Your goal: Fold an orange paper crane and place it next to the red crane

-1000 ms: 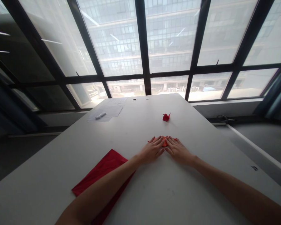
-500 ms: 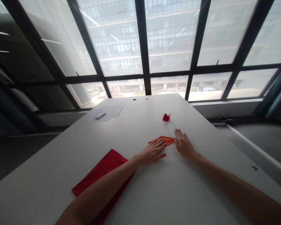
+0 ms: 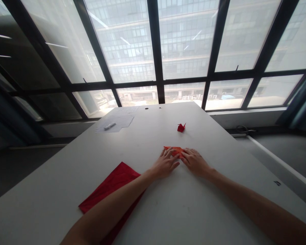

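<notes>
A folded piece of orange origami paper lies on the white table between my hands, partly covered by them. My left hand rests on its left and near side, fingers spread, thumb out to the right. Laid over its right end is my right hand, with the fingers stretched out flat. The two hands nearly meet at the paper's near edge. Just beyond them stands a small red folded-paper figure with pointed tips. A large red sheet lies partly under my left forearm.
White printed papers lie at the far left of the table, with a white marker-like stick on them. A small dark mark is near the right edge. Windows rise beyond the table.
My right hand has moved left and slightly nearer, now over the orange paper's right end. My left hand has shifted slightly left, and the paper looks shorter and more covered.
</notes>
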### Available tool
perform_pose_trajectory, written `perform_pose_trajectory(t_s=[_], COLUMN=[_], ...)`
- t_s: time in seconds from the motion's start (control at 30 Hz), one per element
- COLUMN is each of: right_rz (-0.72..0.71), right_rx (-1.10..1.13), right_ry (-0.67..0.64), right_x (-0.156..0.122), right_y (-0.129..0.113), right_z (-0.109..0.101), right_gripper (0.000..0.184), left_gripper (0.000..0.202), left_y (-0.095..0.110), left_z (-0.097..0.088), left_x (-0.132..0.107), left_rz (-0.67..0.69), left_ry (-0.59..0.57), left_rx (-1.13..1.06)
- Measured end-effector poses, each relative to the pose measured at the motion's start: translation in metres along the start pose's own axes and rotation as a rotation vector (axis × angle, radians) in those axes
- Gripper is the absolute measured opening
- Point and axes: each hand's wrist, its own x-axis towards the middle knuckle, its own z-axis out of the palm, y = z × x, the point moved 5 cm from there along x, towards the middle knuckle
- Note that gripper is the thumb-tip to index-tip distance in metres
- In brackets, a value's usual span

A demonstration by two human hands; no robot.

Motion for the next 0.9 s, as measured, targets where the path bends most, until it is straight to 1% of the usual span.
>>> perform_pose_trajectory(t_s=[0.07, 0.17, 0.33, 0.53, 0.63, 0.73, 0.8, 0.9], right_rz=[-0.027, -0.077, -0.156, -0.216, -0.181, -0.131, -0.127, -0.116], right_rx=[0.016, 0.065, 0.163, 0.26, 0.265, 0.214, 0.18, 0.145], right_ry=[0.059, 0.098, 0.073, 0.046, 0.098, 0.153, 0.131, 0.101], right_x=[0.0, 0.001, 0.0, 0.0, 0.002, 0.004, 0.004, 0.003], right_y=[-0.005, -0.01, -0.013, -0.012, -0.007, 0.0, 0.001, 0.002], right_z=[-0.007, -0.012, -0.009, -0.008, -0.008, -0.006, -0.002, 0.002], right_gripper=[0.039, 0.037, 0.029, 0.025, 0.027, 0.027, 0.027, 0.025], left_gripper=[0.046, 0.041, 0.038, 0.032, 0.028, 0.031, 0.036, 0.036], left_y=[-0.001, -0.002, -0.005, -0.006, -0.007, -0.01, -0.013, -0.014], left_z=[-0.002, -0.002, -0.001, -0.007, -0.007, -0.004, -0.002, 0.001], left_x=[0.0, 0.0, 0.004, 0.005, 0.005, 0.005, 0.006, 0.007], left_rz=[-0.022, -0.039, -0.06, -0.077, -0.079, -0.071, -0.078, -0.07], left_ry=[0.033, 0.032, 0.028, 0.126, 0.15, 0.159, 0.156, 0.134], left_rx=[-0.005, -0.044, -0.105, -0.139, -0.16, -0.184, -0.193, -0.182])
